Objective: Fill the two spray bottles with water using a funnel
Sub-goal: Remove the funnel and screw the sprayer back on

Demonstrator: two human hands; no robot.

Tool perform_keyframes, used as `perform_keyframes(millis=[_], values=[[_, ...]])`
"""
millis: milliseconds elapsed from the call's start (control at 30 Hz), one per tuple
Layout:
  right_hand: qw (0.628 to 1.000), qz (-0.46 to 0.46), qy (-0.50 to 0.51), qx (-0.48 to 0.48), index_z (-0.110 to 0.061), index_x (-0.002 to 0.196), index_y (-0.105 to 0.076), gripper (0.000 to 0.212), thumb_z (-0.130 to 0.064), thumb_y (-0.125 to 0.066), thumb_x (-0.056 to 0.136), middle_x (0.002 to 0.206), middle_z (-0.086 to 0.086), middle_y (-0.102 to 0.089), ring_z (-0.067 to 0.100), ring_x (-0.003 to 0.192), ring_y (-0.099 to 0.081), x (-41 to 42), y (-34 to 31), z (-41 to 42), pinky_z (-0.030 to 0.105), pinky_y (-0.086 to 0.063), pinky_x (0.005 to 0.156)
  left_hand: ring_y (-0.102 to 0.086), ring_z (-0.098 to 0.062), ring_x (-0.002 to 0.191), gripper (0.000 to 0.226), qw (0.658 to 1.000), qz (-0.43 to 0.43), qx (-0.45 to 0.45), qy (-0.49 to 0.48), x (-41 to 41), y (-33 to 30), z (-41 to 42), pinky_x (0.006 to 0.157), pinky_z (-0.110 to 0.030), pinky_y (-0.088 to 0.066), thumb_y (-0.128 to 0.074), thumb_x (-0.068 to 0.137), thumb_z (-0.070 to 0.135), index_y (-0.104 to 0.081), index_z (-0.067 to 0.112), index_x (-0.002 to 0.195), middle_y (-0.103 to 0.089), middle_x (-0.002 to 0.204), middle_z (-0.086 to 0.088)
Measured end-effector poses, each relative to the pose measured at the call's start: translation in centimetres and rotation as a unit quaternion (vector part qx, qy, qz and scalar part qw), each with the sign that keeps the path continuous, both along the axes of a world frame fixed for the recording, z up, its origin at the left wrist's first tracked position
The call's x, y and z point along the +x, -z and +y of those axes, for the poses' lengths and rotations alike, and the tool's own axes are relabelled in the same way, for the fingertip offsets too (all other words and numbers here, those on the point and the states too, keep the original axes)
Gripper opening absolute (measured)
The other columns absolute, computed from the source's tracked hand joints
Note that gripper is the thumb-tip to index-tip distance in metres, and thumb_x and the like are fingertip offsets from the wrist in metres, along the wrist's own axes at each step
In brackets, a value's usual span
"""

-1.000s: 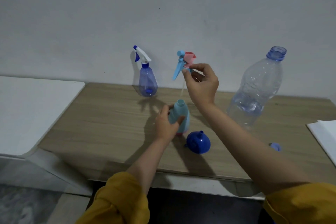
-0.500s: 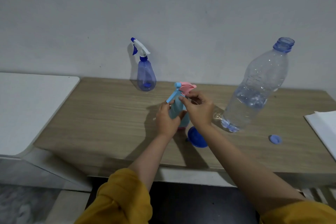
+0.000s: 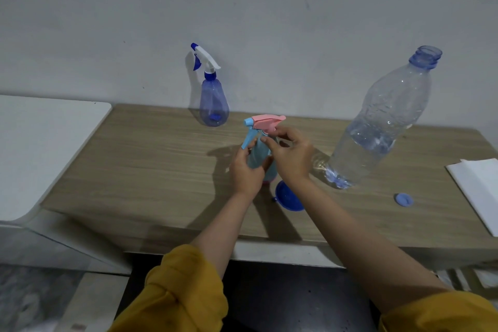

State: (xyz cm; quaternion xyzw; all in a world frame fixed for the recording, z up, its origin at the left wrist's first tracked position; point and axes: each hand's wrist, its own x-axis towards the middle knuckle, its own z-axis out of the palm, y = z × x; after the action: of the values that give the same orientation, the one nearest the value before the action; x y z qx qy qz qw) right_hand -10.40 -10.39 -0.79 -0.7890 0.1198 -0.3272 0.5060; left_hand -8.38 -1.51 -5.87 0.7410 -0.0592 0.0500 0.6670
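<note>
A light blue spray bottle point(image 3: 258, 154) stands on the wooden table point(image 3: 151, 170), and my left hand point(image 3: 246, 170) is wrapped around its body. Its pink and blue spray head point(image 3: 265, 122) sits on the neck, where the fingers of my right hand point(image 3: 291, 156) pinch its collar. A blue funnel point(image 3: 289, 199) lies on the table just below my right wrist. A purple spray bottle point(image 3: 213, 102) with a white and blue head stands capped at the back by the wall. A large clear water bottle point(image 3: 382, 121), uncapped and partly filled, stands to the right.
The water bottle's blue cap point(image 3: 404, 199) lies on the table at the right. A white sheet point(image 3: 479, 191) rests at the table's right edge. A white surface point(image 3: 40, 148) adjoins the table on the left. A pale wall rises directly behind.
My right hand has brought the spray head down from above onto the light blue bottle's neck. My left hand has kept hold of the bottle.
</note>
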Motion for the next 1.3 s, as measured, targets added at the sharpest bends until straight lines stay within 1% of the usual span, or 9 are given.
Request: perform_keyframes(millis=[100, 167, 300, 400, 567, 733, 900, 1067, 1300], values=[[0.998, -0.007, 0.010, 0.067, -0.014, 0.082, -0.070, 0.011, -0.010, -0.078, 0.076, 0.087, 0.001, -0.071, 0.016, 0.089, -0.066, -0.3, 0.5, 0.2, 0.014, -0.052, 0.075, -0.056, 0.010, 0.090, 0.042, 1.000, -0.009, -0.010, -0.018, -0.1, 0.2, -0.1, 0.073, -0.001, -0.039, -0.080, 0.070, 0.011, -0.061, 0.018, 0.106, -0.059, 0.096, 0.016], [0.989, -0.003, 0.016, 0.144, -0.014, 0.081, -0.065, 0.016, -0.008, -0.079, 0.075, 0.089, 0.005, -0.070, 0.021, 0.091, -0.067, -0.5, 0.6, 0.1, 0.023, -0.055, 0.079, -0.058, 0.001, 0.094, 0.042, 1.000, -0.009, -0.011, -0.021, -0.1, 0.3, -0.2, 0.076, -0.008, -0.044, -0.081, 0.070, 0.015, -0.061, 0.019, 0.106, -0.062, 0.101, 0.009], [0.975, 0.045, 0.009, 0.217, -0.007, 0.099, -0.061, 0.033, -0.011, -0.081, 0.073, 0.099, 0.011, -0.067, 0.020, 0.092, -0.065, 0.0, 0.4, -0.4, 0.035, -0.057, 0.084, -0.058, -0.009, 0.104, 0.047, 1.000, -0.015, -0.010, -0.016, -0.2, 0.4, -0.3, 0.083, -0.020, -0.050, -0.081, 0.071, 0.020, -0.059, 0.016, 0.112, -0.063, 0.111, 0.002], [0.977, 0.110, -0.045, 0.176, -0.012, 0.114, -0.061, 0.036, -0.020, -0.074, 0.081, 0.111, 0.004, -0.065, 0.016, 0.104, -0.061, 0.2, 0.3, -0.4, 0.034, -0.054, 0.090, -0.055, -0.010, 0.106, 0.048, 1.000, -0.015, 0.006, -0.014, -0.3, 0.3, -0.2, 0.082, -0.015, -0.047, -0.079, 0.072, 0.018, -0.059, 0.016, 0.115, -0.062, 0.115, 0.001], [0.978, 0.114, -0.039, 0.170, -0.016, 0.106, -0.062, 0.032, -0.021, -0.078, 0.078, 0.106, 0.001, -0.066, 0.017, 0.102, -0.061, 0.4, -0.3, -0.1, 0.035, -0.054, 0.088, -0.054, -0.010, 0.108, 0.047, 1.000, -0.007, 0.005, -0.012, -0.4, 0.0, -0.2, 0.085, -0.022, -0.048, -0.078, 0.073, 0.020, -0.058, 0.015, 0.115, -0.061, 0.114, 0.003], [0.984, 0.107, -0.066, 0.127, -0.020, 0.108, -0.059, 0.033, -0.019, -0.076, 0.080, 0.109, -0.003, -0.061, 0.008, 0.098, -0.056, 0.4, -0.5, -0.3, 0.025, -0.050, 0.085, -0.053, -0.009, 0.108, 0.045, 1.000, -0.005, 0.019, -0.012, -0.3, 0.0, -0.3, 0.081, -0.013, -0.044, -0.078, 0.073, 0.020, -0.058, 0.015, 0.114, -0.060, 0.114, 0.003], [0.987, 0.095, -0.087, 0.094, -0.017, 0.105, -0.065, 0.024, -0.017, -0.073, 0.083, 0.109, 0.010, -0.061, 0.012, 0.095, -0.056, 0.9, 0.1, -1.2, 0.015, -0.047, 0.077, -0.056, -0.009, 0.103, 0.043, 1.000, -0.016, 0.001, -0.012, -0.1, 0.4, -0.2, 0.085, -0.027, -0.050, -0.079, 0.072, 0.019, -0.059, 0.021, 0.110, -0.062, 0.109, 0.006], [0.972, 0.120, -0.158, 0.122, -0.027, 0.112, -0.065, 0.027, -0.017, -0.068, 0.087, 0.116, 0.004, -0.065, 0.022, 0.110, -0.058, 1.4, 0.6, -2.6, 0.043, -0.050, 0.096, -0.055, -0.008, 0.103, 0.042, 0.999, -0.029, -0.009, -0.014, -0.1, 0.3, -0.2, 0.085, -0.019, -0.044, -0.077, 0.072, 0.010, -0.059, 0.017, 0.109, -0.059, 0.107, 0.009], [0.966, 0.133, -0.169, 0.141, -0.015, 0.117, -0.067, 0.030, -0.015, -0.069, 0.086, 0.116, 0.002, -0.067, 0.022, 0.111, -0.058, 1.8, 0.4, -3.1, 0.035, -0.050, 0.092, -0.056, -0.012, 0.107, 0.043, 1.000, -0.027, 0.005, -0.012, -0.1, 0.4, -0.2, 0.087, -0.022, -0.046, -0.077, 0.073, 0.016, -0.059, 0.016, 0.112, -0.062, 0.113, 0.001]])
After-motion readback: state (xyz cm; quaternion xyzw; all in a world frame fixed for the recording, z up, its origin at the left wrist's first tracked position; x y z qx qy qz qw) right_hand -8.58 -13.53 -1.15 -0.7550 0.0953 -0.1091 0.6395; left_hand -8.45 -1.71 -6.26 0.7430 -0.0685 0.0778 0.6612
